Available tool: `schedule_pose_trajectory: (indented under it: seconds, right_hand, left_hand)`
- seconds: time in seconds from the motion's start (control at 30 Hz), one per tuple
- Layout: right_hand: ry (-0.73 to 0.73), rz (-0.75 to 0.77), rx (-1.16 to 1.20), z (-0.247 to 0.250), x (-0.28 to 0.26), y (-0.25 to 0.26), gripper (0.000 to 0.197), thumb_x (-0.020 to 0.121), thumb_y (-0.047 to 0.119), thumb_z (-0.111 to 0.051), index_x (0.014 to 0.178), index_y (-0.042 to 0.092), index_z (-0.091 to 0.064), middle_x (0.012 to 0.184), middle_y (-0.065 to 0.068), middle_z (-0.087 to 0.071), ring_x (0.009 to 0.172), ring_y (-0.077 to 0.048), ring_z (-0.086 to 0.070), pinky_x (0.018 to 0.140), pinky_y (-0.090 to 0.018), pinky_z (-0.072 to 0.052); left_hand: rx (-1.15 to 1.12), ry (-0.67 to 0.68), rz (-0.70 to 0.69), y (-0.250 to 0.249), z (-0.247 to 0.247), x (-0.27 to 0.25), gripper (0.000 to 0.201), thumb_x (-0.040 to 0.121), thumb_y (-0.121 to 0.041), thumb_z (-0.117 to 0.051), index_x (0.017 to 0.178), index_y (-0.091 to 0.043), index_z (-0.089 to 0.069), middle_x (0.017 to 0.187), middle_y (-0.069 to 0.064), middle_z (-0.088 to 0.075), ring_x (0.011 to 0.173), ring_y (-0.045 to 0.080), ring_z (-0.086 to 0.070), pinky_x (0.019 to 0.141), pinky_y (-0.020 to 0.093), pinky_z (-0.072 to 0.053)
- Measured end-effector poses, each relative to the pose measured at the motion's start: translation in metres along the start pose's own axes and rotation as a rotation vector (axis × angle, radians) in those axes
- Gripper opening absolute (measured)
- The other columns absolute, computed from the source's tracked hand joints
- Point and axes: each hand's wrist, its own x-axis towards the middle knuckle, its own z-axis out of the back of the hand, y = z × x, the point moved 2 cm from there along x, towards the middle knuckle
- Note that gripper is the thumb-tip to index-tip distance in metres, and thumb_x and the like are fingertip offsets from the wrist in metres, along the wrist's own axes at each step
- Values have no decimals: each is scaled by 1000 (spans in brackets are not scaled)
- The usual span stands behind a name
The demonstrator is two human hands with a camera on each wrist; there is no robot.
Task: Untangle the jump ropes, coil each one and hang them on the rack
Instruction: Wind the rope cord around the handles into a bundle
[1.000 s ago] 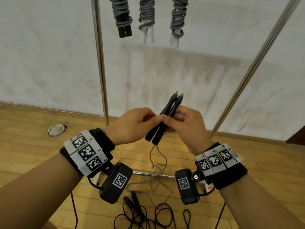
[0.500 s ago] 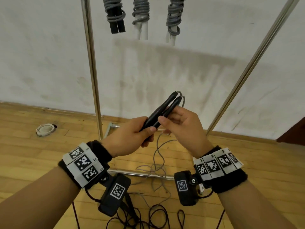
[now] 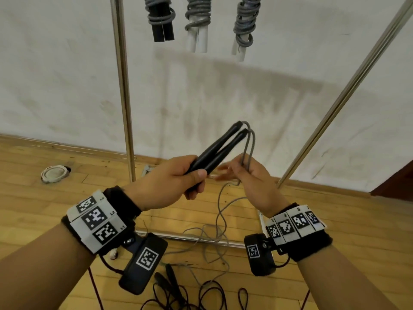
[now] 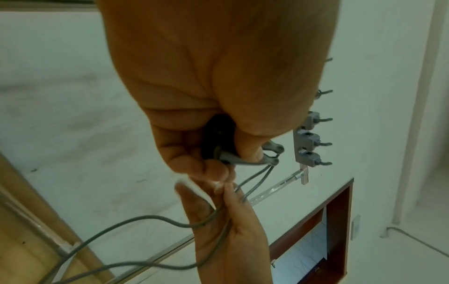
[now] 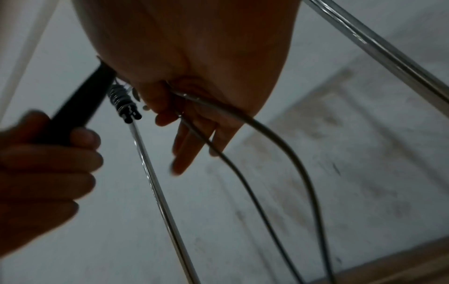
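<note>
My left hand (image 3: 176, 182) grips the two black handles (image 3: 220, 151) of a grey jump rope together, tips pointing up and right. The grey rope (image 3: 250, 144) bends over from the handle tips into my right hand (image 3: 250, 175), which pinches both strands just right of the handles. Below it the rope (image 3: 220, 220) hangs slack to a loose pile on the floor. In the right wrist view the two strands (image 5: 264, 138) run out of the right hand (image 5: 194, 107) beside the handles (image 5: 80, 107). The left wrist view shows the left hand (image 4: 218, 123) around the handle ends (image 4: 218, 142).
Three coiled ropes (image 3: 197, 16) hang from the rack's top bar between its chrome uprights (image 3: 123, 97). A black jump rope (image 3: 176, 289) lies tangled on the wooden floor by the rack's base bar (image 3: 190, 237). A white round object (image 3: 54, 173) lies at the left by the wall.
The left hand has taken over both handles and tilted them to the right. The right hand let go of the handles and slid onto the grey rope just below their tips.
</note>
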Motion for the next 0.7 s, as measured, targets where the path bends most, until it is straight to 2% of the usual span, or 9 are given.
schedule_pose_trajectory:
  seconds: [0.07,0.13,0.2,0.27,0.33,0.43,0.53,0.6,0.7]
  right_hand:
    - [-27,-29,47,2,0,1,19,105,22,-42,94,13,-55,67,1,-62,55,-19,-60,64,-46,-56]
    - [-106,-41,0,8,1,0,18,103,27,-47,95,16,-59,57,5,-49,49,-13,-43,49,-34,-44]
    - [-164,-78,59,15,2,-1,18,102,28,-49,97,16,-61,58,4,-47,48,-10,-37,44,-25,-33]
    - [-180,-119,152,22,2,-1,21,103,22,-46,95,12,-64,60,-3,-51,47,-10,-38,45,-24,-32]
    - [-166,-122,154,27,1,1,22,102,15,-48,95,7,-66,63,-7,-59,48,-14,-43,48,-25,-37]
    - [-121,-72,129,26,-2,4,17,98,11,-54,98,1,-68,67,-8,-64,49,-15,-45,49,-25,-40]
    - [-70,-5,139,16,-6,9,13,94,6,-60,97,0,-71,66,-5,-63,53,-14,-49,52,-23,-42]
    - [-34,26,160,6,-8,13,12,91,0,-62,97,1,-72,64,-3,-63,57,-13,-56,56,-21,-46]
    - [31,59,186,-9,-12,18,23,90,-7,-61,102,9,-72,73,1,-71,67,-12,-66,65,-24,-54]
  left_hand:
    - [-1,-77,20,4,7,3,12,104,-18,-47,99,-13,-57,74,-3,-64,64,13,-60,65,30,-49]
    - [-13,-142,49,9,11,4,14,104,-18,-47,100,-11,-58,73,-2,-64,64,15,-60,66,33,-50]
    - [-9,-207,80,14,14,5,16,104,-19,-47,101,-9,-59,72,-3,-65,64,14,-60,66,34,-52]
    - [5,-268,103,17,17,6,16,103,-20,-48,99,-10,-60,71,-4,-65,62,12,-61,65,32,-53]
    - [22,-321,125,19,19,6,17,103,-22,-48,98,-13,-61,70,-4,-65,59,9,-61,62,28,-53]
    - [43,-368,143,21,17,7,17,103,-23,-48,96,-14,-60,70,-4,-64,57,8,-60,59,26,-53]
    - [41,-377,172,23,11,8,17,103,-26,-48,96,-15,-60,71,-3,-64,57,9,-60,58,28,-52]
    - [39,-362,192,24,7,9,18,103,-28,-47,97,-17,-59,73,-3,-64,58,8,-59,55,29,-50]
    - [38,-327,199,23,1,9,18,104,-31,-46,99,-18,-58,77,-3,-65,58,9,-60,53,28,-44]
